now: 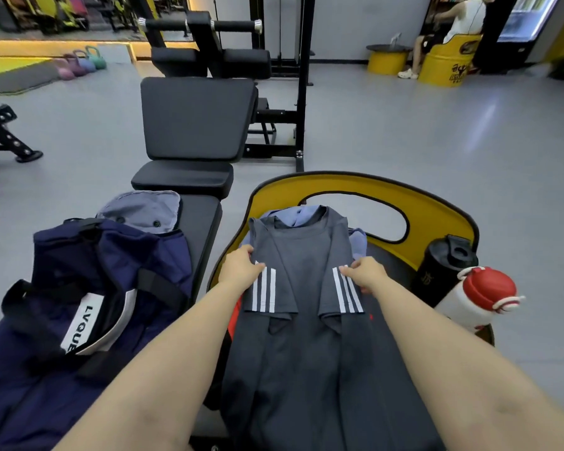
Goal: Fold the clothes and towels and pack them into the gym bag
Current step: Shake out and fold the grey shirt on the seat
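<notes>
Folding a dark grey T-shirt, sleeves already turned in over the chest, white stripes up. Garment lies lengthwise on a yellow-rimmed seat, collar at the far end, hem trailing toward the wearer and off the bottom of the view.

Left hand pinches the shirt's left folded edge just beside the striped sleeve. Right hand pinches the right edge at the matching spot, fingertips on the stripes. Both are clenched on cloth, neither released.

Step in hand, by my reading: squaring the long side folds before doubling the shirt end to end. To do it well, keep both pinches level so the edges run parallel, draw the cloth taut between them to clear wrinkles, then bring the hem up to the collar in one even pass. Uneven pull would skew the stack.

Shirt sits between and under both grips, most of its length nearer the wearer than the hands. A bluish garment shows beneath the collar.

Navy gym bag stands open to the left on a black bench, near. Two bottles stand at the seat's right.
</notes>
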